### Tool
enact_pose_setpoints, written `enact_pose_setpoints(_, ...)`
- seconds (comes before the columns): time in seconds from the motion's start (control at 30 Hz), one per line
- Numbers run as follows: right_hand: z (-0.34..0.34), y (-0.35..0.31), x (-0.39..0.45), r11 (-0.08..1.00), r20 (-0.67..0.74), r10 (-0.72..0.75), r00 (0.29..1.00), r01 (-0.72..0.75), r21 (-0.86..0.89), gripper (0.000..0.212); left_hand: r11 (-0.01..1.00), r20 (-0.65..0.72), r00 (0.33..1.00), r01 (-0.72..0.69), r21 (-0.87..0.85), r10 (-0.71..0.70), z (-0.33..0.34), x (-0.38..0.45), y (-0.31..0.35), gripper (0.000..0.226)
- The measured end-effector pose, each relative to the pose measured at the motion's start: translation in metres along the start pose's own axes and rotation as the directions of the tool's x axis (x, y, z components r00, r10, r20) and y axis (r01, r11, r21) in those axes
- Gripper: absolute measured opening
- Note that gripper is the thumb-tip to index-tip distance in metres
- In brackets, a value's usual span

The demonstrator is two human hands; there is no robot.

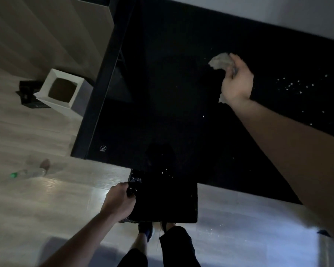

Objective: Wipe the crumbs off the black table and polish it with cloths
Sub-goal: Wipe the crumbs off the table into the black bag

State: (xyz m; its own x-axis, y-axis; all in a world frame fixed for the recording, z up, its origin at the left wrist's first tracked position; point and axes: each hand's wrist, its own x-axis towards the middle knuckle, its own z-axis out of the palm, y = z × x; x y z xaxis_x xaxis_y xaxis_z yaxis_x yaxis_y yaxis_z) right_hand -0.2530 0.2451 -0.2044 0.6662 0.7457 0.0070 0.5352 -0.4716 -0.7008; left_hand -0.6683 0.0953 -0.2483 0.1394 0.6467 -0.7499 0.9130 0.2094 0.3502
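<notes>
Sweeping crumbs (297, 86) is the step in hand: the right hand (236, 81) has its grip closed round a cloth (219, 60) on the black worktop (172, 83), while the left hand (120, 199) clutches a bin (166, 199) at its edge. Next, drag the scattered crumbs toward it.

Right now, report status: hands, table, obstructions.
Right hand grips cloth on black table. Left hand holds black bin at table edge. Crumbs remain right of cloth. Nothing in the way.

head: worn high | faces steeply down | near black table (162, 93) edge, floor (46, 199)
</notes>
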Motion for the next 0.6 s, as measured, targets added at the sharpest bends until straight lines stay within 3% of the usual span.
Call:
enact_pose_setpoints(0.17, 0.016, -0.010, 0.064, 0.991, 0.045, 0.103, 0.994, -0.099, -0.091, 0.046, 1.000, -0.019, 1.000, 0.021, -0.004, -0.021, -0.001, 0.011, 0.001, 0.018)
enact_pose_setpoints(0.27, 0.033, -0.017, 0.086, 0.987, 0.083, 0.092, 0.992, -0.079, -0.142, 0.047, 0.999, -0.027, 0.999, 0.037, -0.004, -0.037, -0.001, 0.016, 0.000, 0.020)
enact_pose_setpoints(0.43, 0.055, -0.016, 0.059, 0.949, 0.176, -0.156, 0.972, 0.197, -0.245, 0.053, 0.998, -0.037, 0.998, 0.057, -0.015, -0.057, 0.001, 0.020, -0.005, 0.012)
enact_pose_setpoints(0.6, 0.055, -0.012, -0.032, 0.890, 0.263, -0.374, 0.889, 0.424, -0.168, 0.047, 0.999, -0.022, 0.999, 0.040, -0.030, -0.040, 0.000, 0.017, -0.006, 0.012)
